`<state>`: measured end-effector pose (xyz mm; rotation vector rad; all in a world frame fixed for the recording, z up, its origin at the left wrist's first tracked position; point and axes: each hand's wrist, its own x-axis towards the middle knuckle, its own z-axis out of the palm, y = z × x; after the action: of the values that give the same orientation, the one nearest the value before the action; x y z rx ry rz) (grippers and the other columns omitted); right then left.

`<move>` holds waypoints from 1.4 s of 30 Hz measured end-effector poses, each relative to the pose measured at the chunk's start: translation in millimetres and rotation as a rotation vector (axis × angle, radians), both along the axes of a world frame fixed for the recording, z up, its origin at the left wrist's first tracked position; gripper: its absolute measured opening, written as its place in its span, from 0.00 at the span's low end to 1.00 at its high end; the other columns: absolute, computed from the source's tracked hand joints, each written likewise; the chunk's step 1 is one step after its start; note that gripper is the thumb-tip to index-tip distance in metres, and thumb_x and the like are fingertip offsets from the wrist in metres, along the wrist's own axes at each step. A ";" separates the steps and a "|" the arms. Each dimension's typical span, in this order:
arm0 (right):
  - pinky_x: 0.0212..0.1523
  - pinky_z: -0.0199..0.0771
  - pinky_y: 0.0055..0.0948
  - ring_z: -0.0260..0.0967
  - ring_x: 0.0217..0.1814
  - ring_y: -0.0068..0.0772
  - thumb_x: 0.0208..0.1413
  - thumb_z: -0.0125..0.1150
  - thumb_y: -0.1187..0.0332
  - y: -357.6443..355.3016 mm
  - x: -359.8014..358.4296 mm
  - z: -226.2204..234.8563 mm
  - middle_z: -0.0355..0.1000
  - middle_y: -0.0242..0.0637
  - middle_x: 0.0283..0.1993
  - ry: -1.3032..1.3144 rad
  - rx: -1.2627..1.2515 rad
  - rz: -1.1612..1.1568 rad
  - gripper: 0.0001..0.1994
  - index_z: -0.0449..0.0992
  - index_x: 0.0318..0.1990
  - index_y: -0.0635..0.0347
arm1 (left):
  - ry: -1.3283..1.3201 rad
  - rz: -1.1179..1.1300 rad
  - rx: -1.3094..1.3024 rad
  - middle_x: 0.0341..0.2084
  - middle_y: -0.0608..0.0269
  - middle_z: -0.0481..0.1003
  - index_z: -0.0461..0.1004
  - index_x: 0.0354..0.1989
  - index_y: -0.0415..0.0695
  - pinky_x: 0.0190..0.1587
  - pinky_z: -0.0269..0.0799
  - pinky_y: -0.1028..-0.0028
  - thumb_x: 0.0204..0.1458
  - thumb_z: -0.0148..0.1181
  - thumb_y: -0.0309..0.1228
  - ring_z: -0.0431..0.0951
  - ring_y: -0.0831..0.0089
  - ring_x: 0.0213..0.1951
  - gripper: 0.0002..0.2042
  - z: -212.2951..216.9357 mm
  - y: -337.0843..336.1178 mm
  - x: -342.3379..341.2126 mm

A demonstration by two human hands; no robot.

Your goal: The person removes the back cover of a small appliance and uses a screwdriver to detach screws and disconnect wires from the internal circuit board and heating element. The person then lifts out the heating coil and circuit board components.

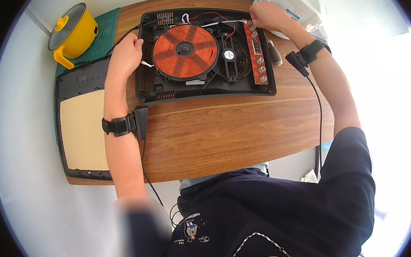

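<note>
An opened induction cooker base (203, 92), a black plastic shell, lies on the table with its inside facing up. Within it sit a round copper coil (185, 51), a fan (240, 60) and a long red-brown circuit board (260, 71) along the right side. My left hand (127, 57) is closed at the shell's left edge, its fingertips partly hidden, beside a short white wire (147, 64). At the far right corner, my right hand (269, 16) is closed by the board's upper end. What its fingers pinch is hidden.
To the left, a black-framed cover panel (84, 131) lies partly on a green mat (110, 28). A yellow pot with a lid (80, 35) stands at the far left. A white appliance (296, 0) and a grey-white handled tool (274, 53) are at the right. Cables hang from both wrist straps.
</note>
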<state>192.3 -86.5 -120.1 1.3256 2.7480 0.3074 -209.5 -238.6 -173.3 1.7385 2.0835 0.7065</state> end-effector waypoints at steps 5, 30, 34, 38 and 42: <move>0.40 0.77 0.49 0.77 0.38 0.54 0.49 0.62 0.70 -3.6 -0.9 4.3 0.79 0.45 0.32 -0.024 0.012 0.112 0.04 0.79 0.32 0.59 | -0.006 -0.010 0.011 0.40 0.40 0.79 0.73 0.45 0.37 0.48 0.73 0.58 0.67 0.54 0.39 0.79 0.41 0.45 0.15 -5.3 0.7 -1.5; 0.46 0.77 0.50 0.77 0.43 0.58 0.51 0.59 0.74 4.4 11.6 -11.0 0.78 0.52 0.35 0.062 0.005 0.194 0.07 0.78 0.37 0.66 | -0.041 0.014 -0.001 0.38 0.42 0.78 0.73 0.44 0.36 0.46 0.72 0.59 0.67 0.54 0.37 0.79 0.46 0.42 0.14 -11.1 9.8 5.3; 0.46 0.76 0.50 0.77 0.42 0.58 0.51 0.59 0.74 12.4 17.4 -21.2 0.78 0.53 0.34 0.065 0.037 0.227 0.07 0.78 0.36 0.67 | -0.025 -0.002 -0.034 0.39 0.41 0.80 0.74 0.45 0.37 0.48 0.74 0.55 0.68 0.51 0.40 0.80 0.43 0.44 0.15 -12.5 11.6 4.6; 0.46 0.76 0.50 0.76 0.43 0.58 0.51 0.59 0.74 12.5 14.4 -17.9 0.78 0.52 0.35 0.018 -0.011 0.177 0.07 0.78 0.36 0.67 | -0.029 0.000 -0.035 0.39 0.41 0.80 0.74 0.46 0.37 0.48 0.74 0.55 0.68 0.51 0.40 0.80 0.43 0.44 0.15 -13.8 11.3 4.7; 0.46 0.76 0.50 0.76 0.43 0.58 0.51 0.59 0.73 13.0 20.5 -19.7 0.78 0.51 0.36 0.034 -0.004 0.199 0.07 0.77 0.36 0.66 | -0.055 0.001 -0.031 0.39 0.42 0.79 0.73 0.45 0.36 0.48 0.72 0.59 0.67 0.53 0.39 0.79 0.46 0.44 0.15 -11.9 11.1 10.0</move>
<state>212.9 -73.5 -139.7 1.0668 2.9119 0.2941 -199.5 -227.5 -185.1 1.6824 2.0479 0.7109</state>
